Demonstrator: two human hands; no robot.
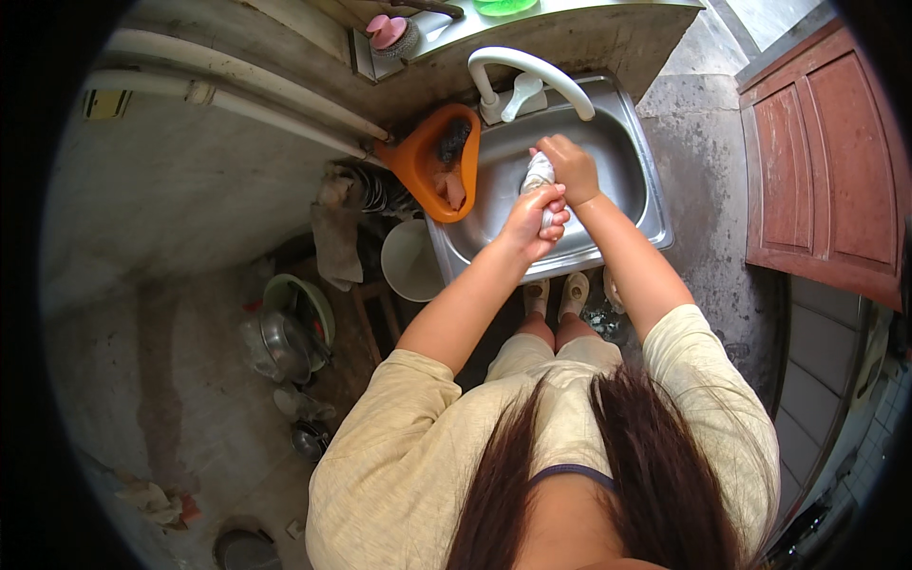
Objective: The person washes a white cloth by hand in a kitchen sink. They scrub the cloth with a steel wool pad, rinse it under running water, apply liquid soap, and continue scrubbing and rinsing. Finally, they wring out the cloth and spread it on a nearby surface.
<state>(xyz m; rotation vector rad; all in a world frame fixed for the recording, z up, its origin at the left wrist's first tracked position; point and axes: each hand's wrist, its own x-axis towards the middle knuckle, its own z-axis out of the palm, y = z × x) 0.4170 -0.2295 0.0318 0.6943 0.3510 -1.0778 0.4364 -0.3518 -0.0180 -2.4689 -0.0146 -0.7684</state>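
A twisted white cloth [539, 173] is stretched between my two hands above a stainless steel sink [491, 201]. My left hand [536, 221] grips its nearer end, with the fingers curled round it. Around the farther end my right hand [568, 169] is closed, its back turned up. The white gooseneck faucet [531, 57] arches over the basin, its spout just beyond my right hand. Whether any water runs from it I cannot tell. Part of the cloth is hidden inside both fists.
An orange corner strainer [412, 153] with scraps sits at the sink's left. Below it stands a white bucket [413, 260]. A ledge holds a pink-handled steel scrubber [392, 37] and green liquid [502, 6]. Pipes [263, 117] line the left wall; a reddish wooden door [819, 171] stands right.
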